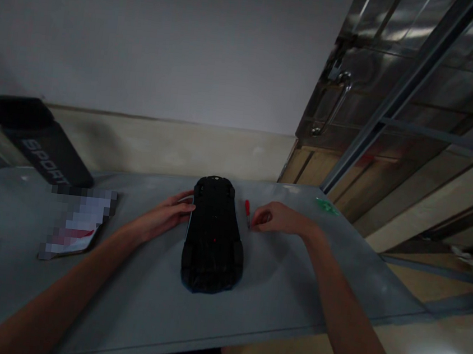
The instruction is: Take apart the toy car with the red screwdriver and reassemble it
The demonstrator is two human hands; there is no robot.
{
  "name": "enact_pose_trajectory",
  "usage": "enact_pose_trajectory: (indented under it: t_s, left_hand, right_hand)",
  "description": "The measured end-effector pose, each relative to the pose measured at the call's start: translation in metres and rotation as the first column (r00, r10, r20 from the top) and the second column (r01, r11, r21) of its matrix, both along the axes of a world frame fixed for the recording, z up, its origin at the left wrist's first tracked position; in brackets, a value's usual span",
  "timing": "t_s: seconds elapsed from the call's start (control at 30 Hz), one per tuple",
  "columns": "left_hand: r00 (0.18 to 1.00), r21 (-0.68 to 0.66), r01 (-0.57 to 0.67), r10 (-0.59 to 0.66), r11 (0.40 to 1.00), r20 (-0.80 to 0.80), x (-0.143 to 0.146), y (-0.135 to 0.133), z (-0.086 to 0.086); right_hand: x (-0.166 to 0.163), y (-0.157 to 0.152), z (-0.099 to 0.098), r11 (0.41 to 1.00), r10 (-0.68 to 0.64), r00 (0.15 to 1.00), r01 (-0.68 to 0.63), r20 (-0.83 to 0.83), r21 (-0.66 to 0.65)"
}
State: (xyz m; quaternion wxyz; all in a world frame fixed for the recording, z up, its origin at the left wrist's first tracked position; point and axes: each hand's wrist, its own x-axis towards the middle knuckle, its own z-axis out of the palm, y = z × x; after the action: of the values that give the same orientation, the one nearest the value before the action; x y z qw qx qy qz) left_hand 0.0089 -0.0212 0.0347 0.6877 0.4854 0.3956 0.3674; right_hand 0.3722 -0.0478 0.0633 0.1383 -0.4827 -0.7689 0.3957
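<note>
A toy car (214, 225) lies upside down on the grey table, its black underside facing up and a small red spot showing near its middle. My left hand (165, 214) grips the car's left edge, with the fingertips against its side. To the right of the car is a small screwdriver (247, 207) with a red handle, its shaft pointing toward me. My right hand (272, 217) rests on the table beside the screwdriver's tip, thumb and fingers pinched together. Whatever is between those fingertips is too small to make out.
A black box (49, 146) marked SPORT stands at the back left. In front of it lies a phone-like flat object (79, 225), blurred out. A green crumpled piece (327, 206) sits near the right edge of the table (283, 294). A metal post (376, 130) rises behind that corner.
</note>
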Motion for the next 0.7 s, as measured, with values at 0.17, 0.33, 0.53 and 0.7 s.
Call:
enact_pose_trajectory:
  t_s: [0.17, 0.33, 0.53, 0.7]
  left_hand:
    - [1.0, -0.017, -0.01, 0.01, 1.0, 0.027, 0.0, 0.001, -0.002]
    - [0.999, -0.038, -0.033, 0.034, 0.999, 0.03, 0.002, 0.001, -0.002]
    - [0.999, -0.053, -0.035, 0.037, 0.998, 0.031, 0.002, -0.001, 0.001]
    - [0.999, -0.068, -0.024, 0.027, 0.997, 0.039, 0.002, -0.001, 0.001]
  right_hand:
    - [-0.006, -0.004, 0.002, 1.0, 0.014, 1.0, -0.014, -0.009, 0.017]
    - [-0.013, -0.004, 0.0, 0.993, 0.011, 1.0, -0.008, -0.022, 0.118]
    - [-0.019, 0.0, -0.01, 0.971, -0.023, 1.0, 0.023, -0.003, 0.236]
    - [-0.02, 0.003, -0.015, 0.967, -0.055, 0.997, 0.039, 0.058, 0.252]
